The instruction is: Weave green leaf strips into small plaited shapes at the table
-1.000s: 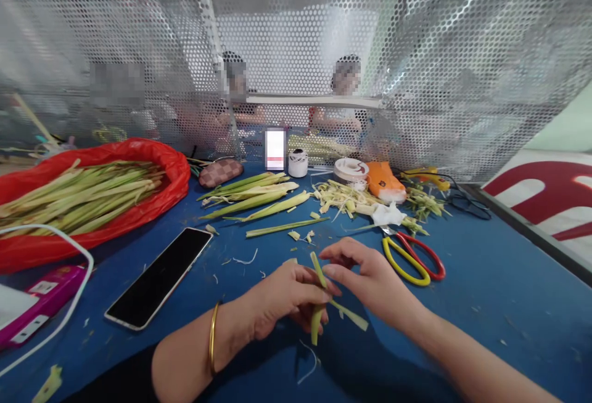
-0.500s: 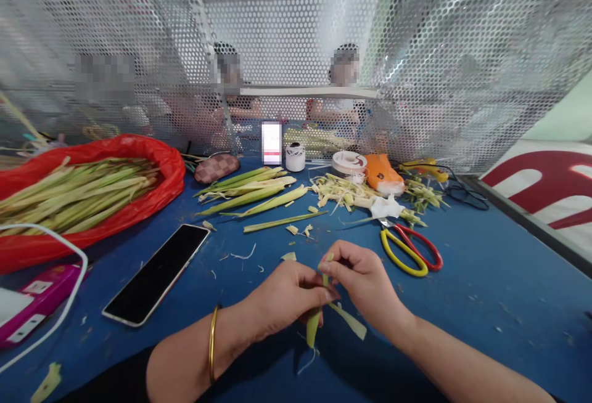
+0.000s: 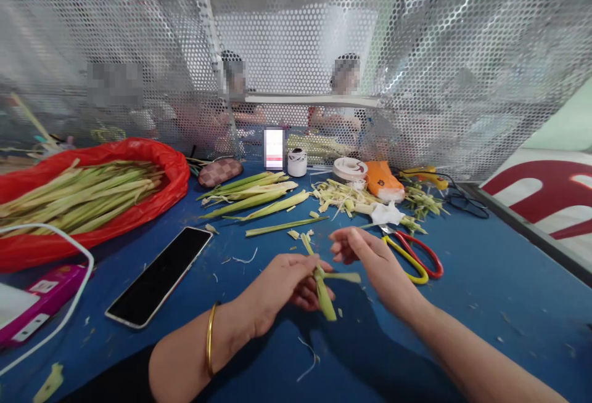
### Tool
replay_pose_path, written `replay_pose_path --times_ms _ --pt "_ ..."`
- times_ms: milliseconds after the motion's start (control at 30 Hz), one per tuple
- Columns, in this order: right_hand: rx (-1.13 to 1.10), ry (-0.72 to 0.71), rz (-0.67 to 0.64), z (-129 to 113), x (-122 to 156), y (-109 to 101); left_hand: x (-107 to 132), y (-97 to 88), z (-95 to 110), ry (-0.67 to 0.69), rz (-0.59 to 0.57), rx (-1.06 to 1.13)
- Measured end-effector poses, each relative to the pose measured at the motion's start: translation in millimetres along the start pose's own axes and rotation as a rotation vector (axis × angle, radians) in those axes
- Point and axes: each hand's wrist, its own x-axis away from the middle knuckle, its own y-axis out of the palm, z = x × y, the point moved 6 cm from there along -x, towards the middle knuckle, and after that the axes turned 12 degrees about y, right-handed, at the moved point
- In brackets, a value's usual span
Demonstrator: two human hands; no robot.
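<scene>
My left hand [image 3: 296, 283], a gold bangle on its wrist, pinches a piece of folded pale green corn husk [image 3: 326, 301] between thumb and fingers. Husk ends stick out from the pinch upward, downward and to the right. To its right, my right hand [image 3: 358, 255] hovers apart from the husk, with loosely curled fingers, the thumb raised and nothing visible in it. Scissors [image 3: 411, 258] with one yellow and one red handle lie just beyond the right wrist. Ahead on the blue table, several long corn husks [image 3: 256, 196] lie in a loose pile.
A red plastic bag [image 3: 173, 175] full of husks stands at left, near a black phone [image 3: 160, 276] and a purple box [image 3: 44, 304]. Husk scraps [image 3: 340, 196], a tape roll [image 3: 350, 169] and an orange packet [image 3: 383, 180] lie at the back, before a perforated metal screen [image 3: 296, 33].
My right hand has let go of the husk and drawn away to the right. The left hand has turned the husk, so its strips now spread outward. The view has tilted up slightly.
</scene>
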Motion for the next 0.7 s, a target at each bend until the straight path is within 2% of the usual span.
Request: replay_pose_path --times_ms 100,200,300,400,533,700 --pt "0.094 0.016 -0.063 -0.1 -1.4 -0.2 -1.3 -8.6 7.7 0.022 0.030 0.154" --pt "0.109 0.065 -0.073 6.2 -1.9 2.6 -2.0 -9.9 8.1 0.007 -0.017 0.223" --pt "0.115 0.074 -0.042 9.2 -1.8 3.9 -1.6 -9.1 5.0 -0.012 -0.038 0.110" --pt "0.116 0.081 -0.036 9.4 -1.0 5.2 -1.5 -10.3 2.8 -0.004 0.019 -0.006" --pt "0.035 0.121 -0.084 9.2 0.6 8.9 -2.9 -11.6 -0.1 0.020 0.088 -0.024" --pt "0.004 0.107 -0.145 8.5 1.5 13.0 -4.1 -10.4 2.7 0.083 0.090 -0.079"
